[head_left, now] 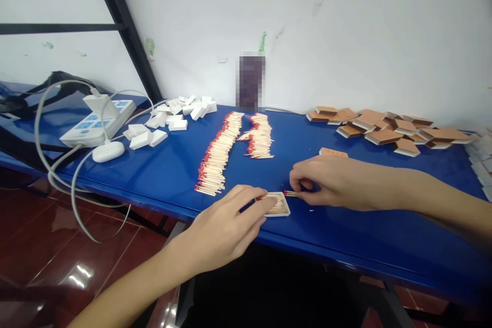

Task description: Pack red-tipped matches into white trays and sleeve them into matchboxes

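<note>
A small white matchbox tray (pixel 280 206) with matches in it lies near the front edge of the blue table (pixel 161 169). My left hand (pixel 226 228) rests on the tray's left side, fingers laid over it and steadying it. My right hand (pixel 323 182) is just right of the tray, fingers pinched on a few red-tipped matches (pixel 290 193) whose heads point toward the tray. Two long rows of loose matches (pixel 221 154) lie behind the tray. One orange matchbox sleeve (pixel 332 152) sits just behind my right hand.
Several white inner trays (pixel 172 118) are heaped at the back left, beside a white power strip (pixel 98 122) with looping cables. A pile of orange matchbox sleeves (pixel 388 128) fills the back right. A dark blurred object (pixel 250 81) stands against the wall. Red tiled floor lies below left.
</note>
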`<state>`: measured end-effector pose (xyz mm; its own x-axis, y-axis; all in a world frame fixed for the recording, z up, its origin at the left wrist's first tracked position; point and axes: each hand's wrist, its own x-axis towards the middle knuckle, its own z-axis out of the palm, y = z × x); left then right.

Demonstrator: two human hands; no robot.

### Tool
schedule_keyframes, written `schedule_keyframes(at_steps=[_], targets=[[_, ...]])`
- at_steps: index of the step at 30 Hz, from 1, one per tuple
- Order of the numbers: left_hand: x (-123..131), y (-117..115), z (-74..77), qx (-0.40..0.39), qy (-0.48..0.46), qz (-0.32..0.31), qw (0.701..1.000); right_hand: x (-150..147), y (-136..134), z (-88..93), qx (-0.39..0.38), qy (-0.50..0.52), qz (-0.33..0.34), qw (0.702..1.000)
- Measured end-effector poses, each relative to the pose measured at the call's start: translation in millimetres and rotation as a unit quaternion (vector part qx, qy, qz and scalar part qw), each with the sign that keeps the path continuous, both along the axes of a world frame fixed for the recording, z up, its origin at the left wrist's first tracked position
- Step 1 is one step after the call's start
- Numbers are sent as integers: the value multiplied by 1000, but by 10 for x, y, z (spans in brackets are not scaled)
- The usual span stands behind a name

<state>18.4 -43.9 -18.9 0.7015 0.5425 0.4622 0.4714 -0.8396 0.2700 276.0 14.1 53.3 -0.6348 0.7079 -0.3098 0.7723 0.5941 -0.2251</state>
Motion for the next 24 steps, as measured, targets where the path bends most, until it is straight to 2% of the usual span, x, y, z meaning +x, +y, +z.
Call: schedule_keyframes(at_steps=[6,11,15,17,20,24], targets=[[6,2,-42,-24,-29,34,999,13,-45,-71,-17,3,-30,999],[16,-5,-41,-36,-61,38,997,43,-68,-134,50,27,-12,998],[17,-4,-35,-48,-78,43,995,20,-94,-66,100,62,-8,993],[17,-1,-39,-49,-84,42,994,-56,-131,-15,86,75,-4,993],[15,4,-46,-53,-92,38,994,-218,-193,16,23,81,30,996],[10,8,-53,-72,-87,36,993,-351,-221,-6,11,65,30,997]])
